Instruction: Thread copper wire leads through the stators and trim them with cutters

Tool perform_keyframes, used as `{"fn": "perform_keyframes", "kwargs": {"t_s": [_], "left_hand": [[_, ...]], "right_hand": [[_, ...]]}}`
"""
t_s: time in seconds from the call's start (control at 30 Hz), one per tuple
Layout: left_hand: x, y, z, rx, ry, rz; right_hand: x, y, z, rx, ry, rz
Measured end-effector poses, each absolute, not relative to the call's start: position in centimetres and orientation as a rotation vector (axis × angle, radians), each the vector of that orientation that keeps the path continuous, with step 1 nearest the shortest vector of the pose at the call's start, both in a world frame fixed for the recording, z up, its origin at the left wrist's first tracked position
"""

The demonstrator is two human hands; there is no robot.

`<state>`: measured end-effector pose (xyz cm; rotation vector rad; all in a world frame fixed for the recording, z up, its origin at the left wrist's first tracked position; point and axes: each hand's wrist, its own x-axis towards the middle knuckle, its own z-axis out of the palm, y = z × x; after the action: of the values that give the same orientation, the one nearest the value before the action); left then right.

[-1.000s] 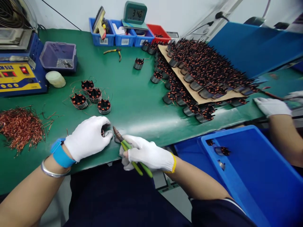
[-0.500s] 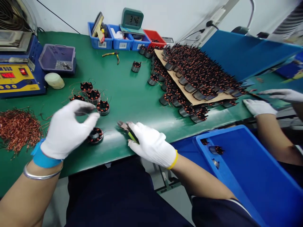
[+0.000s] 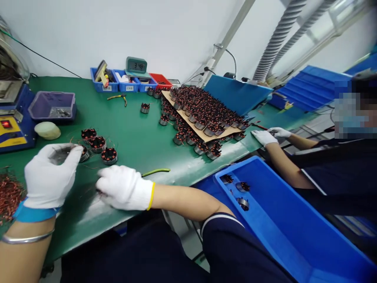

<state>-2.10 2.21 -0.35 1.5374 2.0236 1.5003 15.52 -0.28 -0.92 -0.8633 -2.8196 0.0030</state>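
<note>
My right hand (image 3: 125,188), in a white glove, has its fingers curled down around a wire-wound motor stator (image 3: 99,192), mostly hidden under them. Behind that wrist one green handle of the cutting pliers (image 3: 156,171) shows against the table; the jaws are hidden. My left hand (image 3: 50,173), gloved too, is raised at the left with thumb and forefinger brought together; what lies between the tips is unclear. Just past its thumb stands a small group of stators, the nearest one (image 3: 109,156) with loose thin wire ends around it.
Copper wire scraps (image 3: 10,196) lie at far left, near a purple bin (image 3: 53,106). Many stators (image 3: 206,106) are stacked on cardboard (image 3: 188,122). A blue crate (image 3: 265,204) holds several stators at right. A co-worker's gloved hands (image 3: 265,137) rest at the table edge.
My right hand has let go of the pliers and moved left onto the single stator. My left hand stays raised near the group. The view has swung to the right.
</note>
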Motion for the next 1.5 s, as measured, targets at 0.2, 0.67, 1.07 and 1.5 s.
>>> {"fn": "perform_keyframes", "kwargs": {"t_s": [0.2,0.67,1.07,1.5], "left_hand": [[-1.2,1.6,-0.3,1.55,1.91,1.474],[0.0,0.5,-0.9,1.83,1.85,1.316],[0.4,0.4,-0.3,1.946,1.915,1.212],[-0.1,1.4,-1.1,1.866,1.939,1.372]], "right_hand": [[24.5,7.7,-1.0,-1.564,-2.179,0.103],[36.7,2.9,-3.5,-2.103,-1.819,-0.058],[36.0,0.5,-3.2,-1.798,-1.706,0.311],[23.5,-7.1,-0.5,-1.422,-2.72,0.475]]}}
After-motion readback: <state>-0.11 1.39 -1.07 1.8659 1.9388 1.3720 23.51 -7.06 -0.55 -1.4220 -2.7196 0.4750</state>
